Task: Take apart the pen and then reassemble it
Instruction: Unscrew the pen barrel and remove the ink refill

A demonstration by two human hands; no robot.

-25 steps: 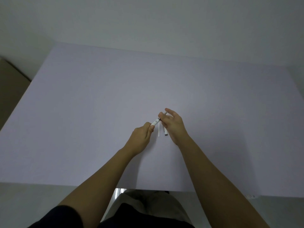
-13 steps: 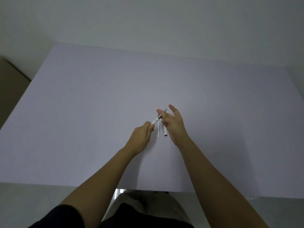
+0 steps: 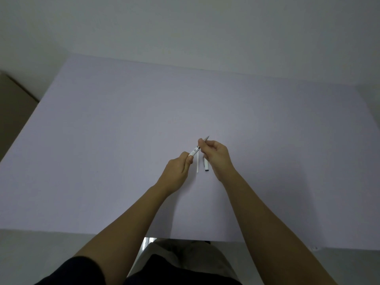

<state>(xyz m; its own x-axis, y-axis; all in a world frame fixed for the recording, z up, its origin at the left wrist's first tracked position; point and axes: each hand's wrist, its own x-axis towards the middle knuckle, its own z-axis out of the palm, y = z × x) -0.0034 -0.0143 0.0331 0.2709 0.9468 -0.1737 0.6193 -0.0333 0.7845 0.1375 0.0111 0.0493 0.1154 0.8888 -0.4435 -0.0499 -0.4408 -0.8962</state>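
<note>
Above the middle of the pale tabletop (image 3: pixel 102 140), both hands meet over a partly dismantled pen. The left hand (image 3: pixel 177 171) has its fingers curled shut around the rear of the white pen barrel (image 3: pixel 194 151), which angles up and away to the right; the right hand (image 3: pixel 217 156) pinches the barrel's front end, thumb and forefinger closed on it just behind the grey pointed tip (image 3: pixel 206 138), the other fingers folded loosely. Two loose parts lie on the tabletop just beneath and between the hands: a thin white refill tube (image 3: pixel 197 163) and, just beside it to the right, a shorter white cap (image 3: pixel 206 166) with a dark end, partly hidden behind the right hand. By my reading the right hand is working the tip section, twisting it on or off, though which way cannot be told. The risks follow from that grip: the tip piece is small and held only by fingertips, so a slip could drop it and let it roll across the smooth surface; cross-threading is possible if the two halves are not in line; and the right wrist hovers close over the cap and refill, so a careless sweep could knock them away.
</note>
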